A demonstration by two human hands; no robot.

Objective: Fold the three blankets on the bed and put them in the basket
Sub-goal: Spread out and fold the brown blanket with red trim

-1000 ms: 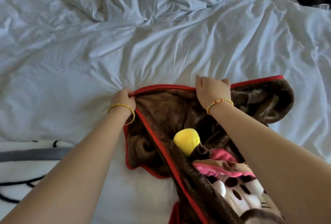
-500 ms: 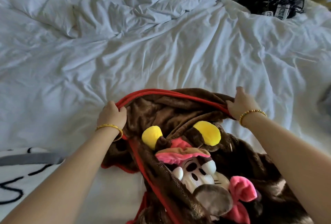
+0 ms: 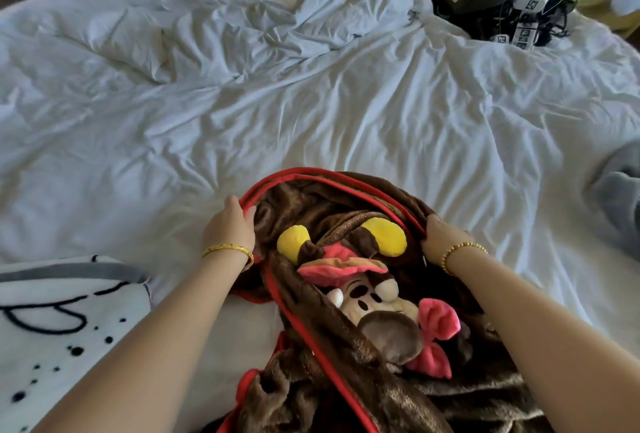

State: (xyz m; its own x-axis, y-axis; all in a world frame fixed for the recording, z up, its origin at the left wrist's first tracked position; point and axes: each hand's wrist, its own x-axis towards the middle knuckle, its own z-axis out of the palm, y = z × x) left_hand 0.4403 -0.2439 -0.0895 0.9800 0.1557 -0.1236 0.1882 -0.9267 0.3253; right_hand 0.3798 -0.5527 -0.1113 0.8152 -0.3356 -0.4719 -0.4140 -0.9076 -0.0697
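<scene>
Now both hands, left hand [image 3: 229,228] and right hand [image 3: 441,237], grip brown blanket [image 3: 329,197] edge.

Soft daylight is falling across the white bedding [image 3: 311,114], leaving gentle shadows in its creases. The far corners are bending with wide-angle distortion, and the far left edge is blurring slightly. No glare is showing.

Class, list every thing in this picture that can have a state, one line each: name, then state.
brown blanket: unfolded, bunched on the bed, red-trimmed edge held by both hands
left hand: grips the red trim
right hand: grips the red trim
plush toy: lying in the blanket's folds
white blanket: lying on the bed, left
white duvet: rumpled
</scene>
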